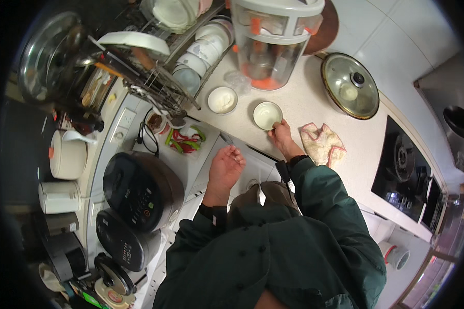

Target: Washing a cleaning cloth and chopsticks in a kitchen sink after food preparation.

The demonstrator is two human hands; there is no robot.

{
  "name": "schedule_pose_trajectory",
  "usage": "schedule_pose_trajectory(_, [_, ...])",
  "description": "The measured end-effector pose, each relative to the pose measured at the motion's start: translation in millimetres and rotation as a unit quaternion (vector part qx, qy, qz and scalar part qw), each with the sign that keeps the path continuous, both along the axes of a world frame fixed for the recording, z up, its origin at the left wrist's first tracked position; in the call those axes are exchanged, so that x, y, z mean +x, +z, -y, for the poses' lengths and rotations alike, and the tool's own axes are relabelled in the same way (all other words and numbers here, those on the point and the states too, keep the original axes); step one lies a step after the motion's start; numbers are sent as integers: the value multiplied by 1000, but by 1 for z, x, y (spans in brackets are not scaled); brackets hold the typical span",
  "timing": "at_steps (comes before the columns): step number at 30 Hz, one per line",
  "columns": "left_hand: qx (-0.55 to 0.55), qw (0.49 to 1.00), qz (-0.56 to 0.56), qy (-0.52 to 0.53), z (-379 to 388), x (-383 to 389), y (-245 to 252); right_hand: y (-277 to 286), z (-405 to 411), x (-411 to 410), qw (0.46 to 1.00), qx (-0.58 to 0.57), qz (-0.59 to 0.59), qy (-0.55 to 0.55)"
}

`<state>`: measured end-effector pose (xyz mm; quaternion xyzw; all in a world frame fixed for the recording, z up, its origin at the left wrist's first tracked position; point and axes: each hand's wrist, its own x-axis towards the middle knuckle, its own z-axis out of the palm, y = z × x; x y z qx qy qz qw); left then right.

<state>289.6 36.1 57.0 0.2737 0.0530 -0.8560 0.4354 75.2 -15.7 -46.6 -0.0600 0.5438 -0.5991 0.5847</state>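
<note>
On the pale countertop (313, 98), my right hand (282, 138) grips the rim of a small bowl (267, 116) with pale contents, its thumb at the near edge. My left hand (227, 164) is raised palm up before the counter's edge, fingers curled; something thin and clear seems to be at its fingertips, too small to name. A second small bowl (222, 100) holding white powder stands to the left of the first, with a crumpled clear plastic bag (237, 82) beside it. A cream cloth with a red border (321, 143) lies right of my right hand.
A large clear container (272, 58) stands behind the bowls. A glass-lidded pan (350, 87) and a gas hob (402, 162) are at the right. Red and green peppers (185, 139), a dish rack (212, 63) with stacked bowls and a black rice cooker (143, 191) are at the left.
</note>
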Motion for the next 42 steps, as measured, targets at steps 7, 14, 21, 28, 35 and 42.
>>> schedule_pose_trajectory(7, [-10, 996, 8, -88, 7, -37, -6, 44, -54, -15, 999, 9, 7, -32])
schedule_pose_trajectory(14, [-26, 976, 45, -209, -6, -128, -7, 102, -166, -74, 992, 1, 0, -130])
schedule_pose_trajectory(21, [-374, 709, 424, -422, -29, -245, -91, 131, -315, -142, 950, -24, 2, -312])
schedule_pose_trajectory(28, [-446, 614, 416, -501, -114, -335, -62, 142, -463, -197, 911, -17, -20, -412])
schedule_pose_trajectory(35, [-355, 729, 176, -558, -265, -447, -24, 155, -580, -247, 880, -17, -55, -472])
schedule_pose_trajectory(42, [-297, 713, 72, -631, -389, -555, 1, 158, -676, -304, 839, -2, -80, -539])
